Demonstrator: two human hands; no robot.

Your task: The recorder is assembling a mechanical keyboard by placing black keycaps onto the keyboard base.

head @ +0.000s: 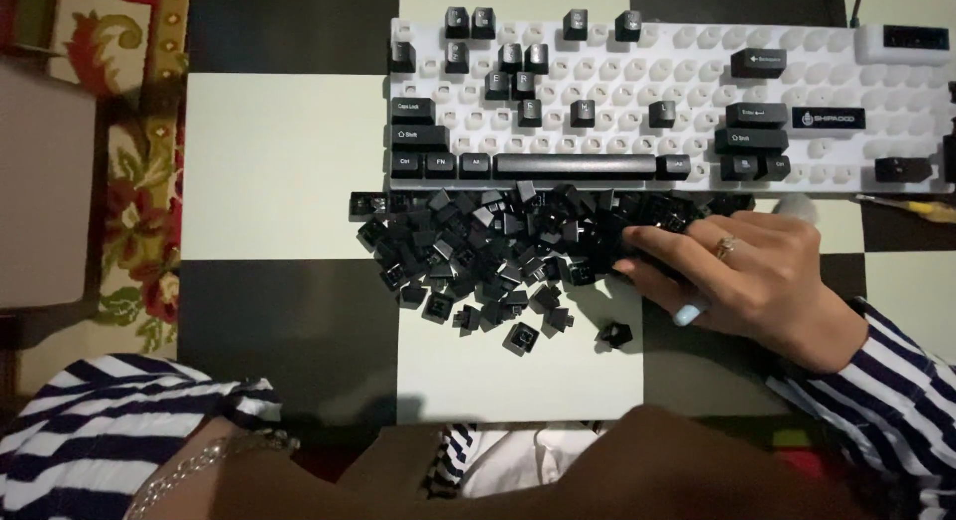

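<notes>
Our right hand (772,271) lies palm down on the checkered table (289,161), a ring on one finger, its fingers stretched out and slightly spread, the tips resting on the right edge of the pile of loose black keycaps (498,251); it pinches nothing that we can make out. A pale, rounded object (689,312) pokes out from under the hand, though we cannot tell what it is. The pile spreads along the table just in front of the white keyboard (667,102), and a few stray caps lie apart from it toward us, one small keycap (614,334) sitting alone near our fingers. The keyboard is mostly bare, its white switch sockets showing, with black caps seated only here and there: the long space bar (575,165), the modifier keys on its left side, and some scattered keys higher up. Our left arm (189,450), in a striped sleeve with a thin chain bracelet at the wrist, sits low at the near left; its hand is out of view.
</notes>
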